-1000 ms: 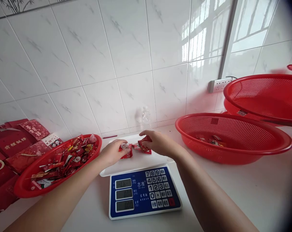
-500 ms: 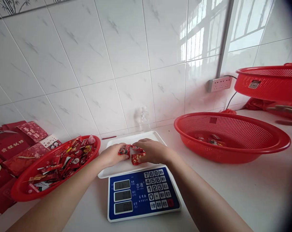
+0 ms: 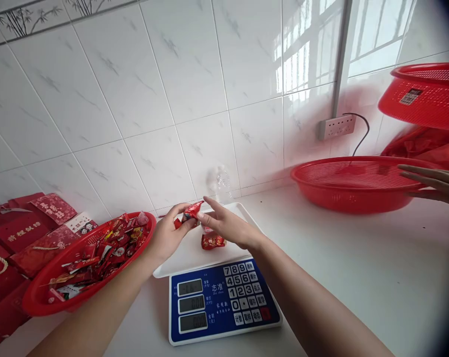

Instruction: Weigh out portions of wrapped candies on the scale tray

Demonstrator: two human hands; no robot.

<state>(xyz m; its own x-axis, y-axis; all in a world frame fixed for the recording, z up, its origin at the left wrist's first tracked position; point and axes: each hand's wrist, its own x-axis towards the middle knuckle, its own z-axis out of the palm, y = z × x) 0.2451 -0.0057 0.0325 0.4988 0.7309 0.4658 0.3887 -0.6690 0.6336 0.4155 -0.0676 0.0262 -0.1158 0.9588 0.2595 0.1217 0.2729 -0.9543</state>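
Note:
Raised over the white weighing tray [image 3: 179, 260], my left hand [image 3: 168, 230] is closed around small red wrapped sweets [image 3: 192, 211]. My right hand [image 3: 227, 223] has its fingers stretched out beside them, the thumb against the wrapper's right edge. Below it, more red wrapped sweets [image 3: 213, 241] lie on the tray, partly covered by that hand. The tray belongs to a digital scale [image 3: 224, 302] with a blue keypad panel and three small displays.
On the left is a red basket [image 3: 32, 300] heaped with wrapped snacks, beside red gift boxes [image 3: 23, 228]. A clear bottle [image 3: 223, 183] stands by the wall. At right, another person's hand [image 3: 432, 183] is at a red basket [image 3: 339, 201], below another raised red basket [image 3: 425, 101].
My left hand has lifted sweets off the tray, and my right hand has risen with it. At right, the lower basket has shifted back and the upper one has moved up and right.

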